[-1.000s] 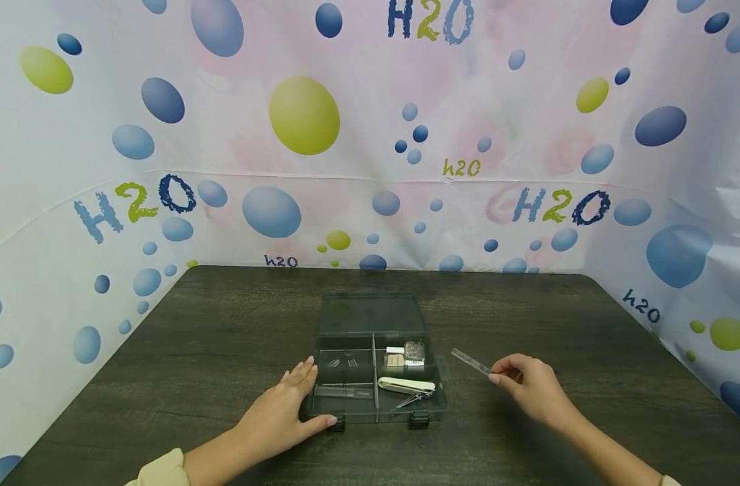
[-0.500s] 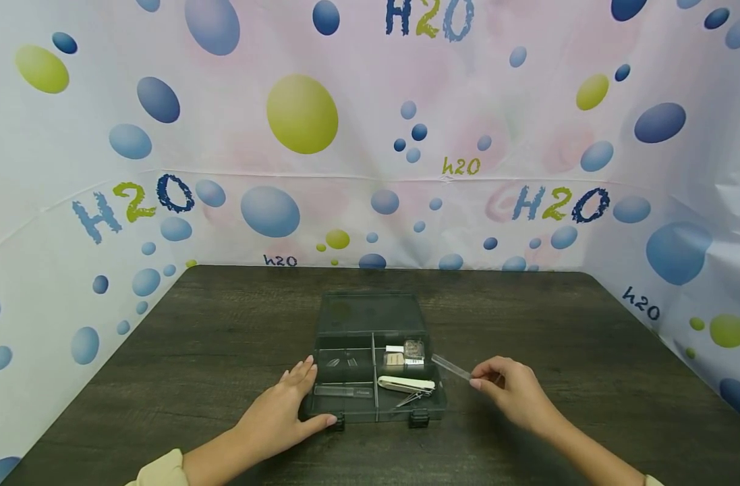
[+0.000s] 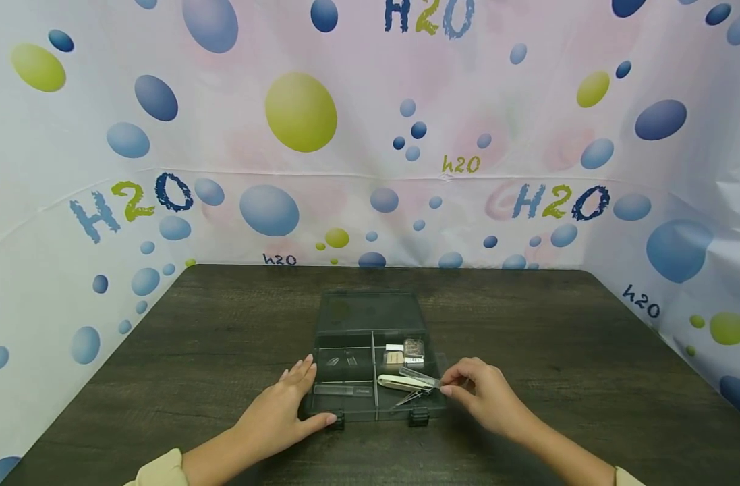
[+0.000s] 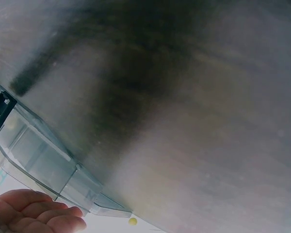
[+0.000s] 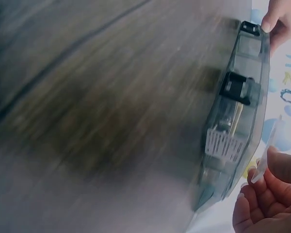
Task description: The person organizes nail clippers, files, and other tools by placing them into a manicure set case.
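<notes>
A dark translucent divided box (image 3: 345,413) stands on the table with its lid (image 3: 370,314) swung back. My left hand (image 3: 278,401) rests against its left side, fingers extended, the thumb at a front latch (image 3: 338,421). With thumb and fingertips my right hand (image 3: 481,395) pinches a clear narrow strip (image 3: 418,375), also visible in the right wrist view (image 5: 267,154). The strip slants over the front right compartment, overlapping a long cream-coloured tool (image 3: 395,383) there. A thin pointed metal tool (image 3: 409,398) lies beside that one.
Small packets and containers (image 3: 395,358) sit in the back right compartment. A clear flat piece (image 3: 343,390) lies in the front left one, small clear bits (image 3: 333,362) behind it. A bubble-patterned sheet (image 3: 345,155) walls the dark wooden table (image 3: 236,324) at the back and sides.
My right hand has moved left with the clear strip, from beside the box to over its front right compartment. The left hand has stayed at the box's left side.
</notes>
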### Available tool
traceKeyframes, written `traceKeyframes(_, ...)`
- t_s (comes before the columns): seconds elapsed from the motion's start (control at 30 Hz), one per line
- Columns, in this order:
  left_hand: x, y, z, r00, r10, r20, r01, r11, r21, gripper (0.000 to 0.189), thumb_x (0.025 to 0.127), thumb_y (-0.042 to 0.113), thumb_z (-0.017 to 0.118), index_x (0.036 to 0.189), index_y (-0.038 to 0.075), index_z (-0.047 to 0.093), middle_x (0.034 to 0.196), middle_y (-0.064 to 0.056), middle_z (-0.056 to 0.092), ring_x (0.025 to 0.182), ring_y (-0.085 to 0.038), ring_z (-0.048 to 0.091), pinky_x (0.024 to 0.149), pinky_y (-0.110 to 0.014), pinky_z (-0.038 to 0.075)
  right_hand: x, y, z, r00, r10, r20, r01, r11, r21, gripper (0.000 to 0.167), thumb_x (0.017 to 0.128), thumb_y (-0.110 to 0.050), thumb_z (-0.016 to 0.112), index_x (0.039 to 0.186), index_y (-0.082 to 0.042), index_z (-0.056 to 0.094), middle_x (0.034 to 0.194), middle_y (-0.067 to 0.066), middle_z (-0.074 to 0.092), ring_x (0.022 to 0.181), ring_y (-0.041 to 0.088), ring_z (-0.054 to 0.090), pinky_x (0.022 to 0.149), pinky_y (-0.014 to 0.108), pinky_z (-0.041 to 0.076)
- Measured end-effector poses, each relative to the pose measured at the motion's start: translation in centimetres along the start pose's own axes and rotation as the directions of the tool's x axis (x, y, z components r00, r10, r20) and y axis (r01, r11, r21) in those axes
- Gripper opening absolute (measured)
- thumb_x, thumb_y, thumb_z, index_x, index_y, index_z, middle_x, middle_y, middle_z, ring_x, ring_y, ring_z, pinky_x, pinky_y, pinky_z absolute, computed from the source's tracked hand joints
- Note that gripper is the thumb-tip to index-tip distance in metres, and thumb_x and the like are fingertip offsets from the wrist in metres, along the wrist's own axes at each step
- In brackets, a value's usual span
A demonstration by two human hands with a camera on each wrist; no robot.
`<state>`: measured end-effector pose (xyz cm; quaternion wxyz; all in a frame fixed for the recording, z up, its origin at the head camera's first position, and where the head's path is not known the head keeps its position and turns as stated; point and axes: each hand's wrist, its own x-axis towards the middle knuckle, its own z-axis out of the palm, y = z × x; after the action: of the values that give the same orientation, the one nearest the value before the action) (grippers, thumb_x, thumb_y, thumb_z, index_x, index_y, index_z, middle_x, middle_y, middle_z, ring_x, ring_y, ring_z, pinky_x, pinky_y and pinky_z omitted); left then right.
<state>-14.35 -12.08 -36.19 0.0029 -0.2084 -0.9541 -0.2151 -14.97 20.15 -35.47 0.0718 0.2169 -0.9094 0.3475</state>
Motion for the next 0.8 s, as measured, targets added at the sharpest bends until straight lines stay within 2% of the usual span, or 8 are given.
traceKeyframes(0.27, -0.1, 0.0, 0.0, 1.0, -0.004, -0.003, 0.004, 1.0, -0.002, 0.085, 0.077, 0.052, 0.068, 0.132, -0.009, 0.046, 0.145, -0.023, 0.035, 0.132, -0.039, 0.039, 0.103, -0.054, 0.037, 0.8, -1.3, 0.9, 0.996, -0.071, 0.051, 0.07, 0.997, 0.016, 0.004, 0.082, -0.011, 0.068, 0.086, -0.014, 0.067, 0.082, -0.009, 0.062, 0.076, -0.002, 0.048, 0.063, 0.02, 0.045)
traceKeyframes(0.6, 0.0, 0.0, 0.0, 1.0, 0.008, -0.008, -0.008, 1.0, 0.007, 0.084, 0.077, 0.051, 0.068, 0.131, -0.01, 0.046, 0.144, -0.024, 0.036, 0.131, -0.039, 0.039, 0.102, -0.053, 0.037, 2.1, -2.8, 2.5, 0.981, -0.171, 0.087, 0.169, 0.985, 0.031, 0.004, 0.081, -0.013, 0.069, 0.084, -0.012, 0.066, 0.081, -0.009, 0.062, 0.077, 0.003, 0.048, 0.061, 0.018, 0.044)
traceKeyframes(0.77, 0.1, 0.0, 0.0, 1.0, 0.008, -0.004, -0.008, 1.0, 0.007, 0.085, 0.077, 0.051, 0.068, 0.131, -0.01, 0.045, 0.144, -0.025, 0.036, 0.131, -0.039, 0.039, 0.103, -0.053, 0.037, 3.0, -3.8, 3.3, 0.968, -0.219, 0.125, 0.222, 0.975, -0.007, 0.005, 0.081, -0.012, 0.068, 0.085, -0.009, 0.067, 0.082, -0.007, 0.062, 0.08, 0.004, 0.049, 0.069, 0.021, 0.048)
traceKeyframes(0.8, 0.1, 0.0, 0.0, 1.0, 0.006, -0.002, -0.006, 1.0, 0.007, 0.085, 0.077, 0.051, 0.068, 0.132, -0.01, 0.045, 0.144, -0.025, 0.035, 0.131, -0.039, 0.039, 0.102, -0.054, 0.037, 3.2, -4.1, 3.5, 0.963, -0.235, 0.131, 0.24, 0.971, -0.021, 0.005, 0.081, -0.012, 0.069, 0.085, -0.009, 0.068, 0.081, -0.007, 0.061, 0.079, 0.004, 0.049, 0.074, 0.024, 0.049)
